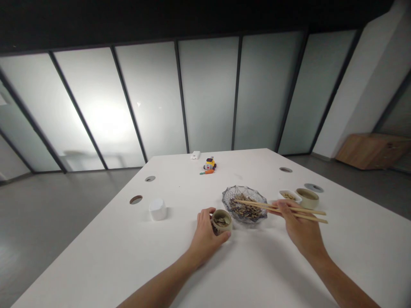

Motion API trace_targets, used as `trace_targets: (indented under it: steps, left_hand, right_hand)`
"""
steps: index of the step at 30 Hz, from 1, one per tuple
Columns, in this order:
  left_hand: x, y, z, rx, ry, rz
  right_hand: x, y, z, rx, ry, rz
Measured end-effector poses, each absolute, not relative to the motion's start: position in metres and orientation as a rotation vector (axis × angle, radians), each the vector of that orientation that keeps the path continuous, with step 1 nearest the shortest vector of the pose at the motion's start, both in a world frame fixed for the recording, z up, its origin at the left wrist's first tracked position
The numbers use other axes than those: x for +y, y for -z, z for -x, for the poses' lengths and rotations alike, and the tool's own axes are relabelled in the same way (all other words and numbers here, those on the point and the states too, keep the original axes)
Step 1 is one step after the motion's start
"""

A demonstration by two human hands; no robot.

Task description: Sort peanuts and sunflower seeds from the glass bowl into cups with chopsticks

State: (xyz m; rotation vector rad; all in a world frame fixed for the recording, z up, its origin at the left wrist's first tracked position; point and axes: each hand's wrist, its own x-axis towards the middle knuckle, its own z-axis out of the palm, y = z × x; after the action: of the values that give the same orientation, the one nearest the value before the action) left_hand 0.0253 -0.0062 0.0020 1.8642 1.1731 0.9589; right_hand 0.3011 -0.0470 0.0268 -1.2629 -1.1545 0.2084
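Note:
My left hand [207,235] is wrapped round a small beige cup [224,227] standing on the white table [135,265]. Several pale, flat pieces lie inside that cup. Just to its right sits a faceted clear glass bowl [263,213] filled with brownish dried seeds or husks [245,207]. In my right hand [297,222] is a pair of wooden chopsticks [308,211], their tips over the contents of the glass bowl. Whether the tips pinch a piece is too small to tell.
Beyond my right hand are a small white dish [290,196] with light pieces and another beige cup [307,197]. A white container [157,209] stands at left. Farther back are a yellow toy car [209,164], a toy carrot [207,172] and a white box [195,155].

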Motion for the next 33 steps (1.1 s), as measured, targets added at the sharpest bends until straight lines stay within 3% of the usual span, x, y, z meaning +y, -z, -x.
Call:
trace_targets:
  steps: [4,19,33]
  left_hand:
    - [-0.007,-0.003,-0.025,1.172,-0.971,-1.852]
    - [-0.003,0.002,-0.026,1.183,-0.952,-1.877]
    - [0.0,0.005,-0.022,1.149,-0.953,-1.943]
  right_hand:
    - [-0.048,-0.027,-0.299,-1.388,0.02,1.325]
    - [-0.045,-0.016,-0.294,-1.501,-0.119,1.199]
    - [-0.037,-0.009,-0.291,-1.505,-0.027,1.224]
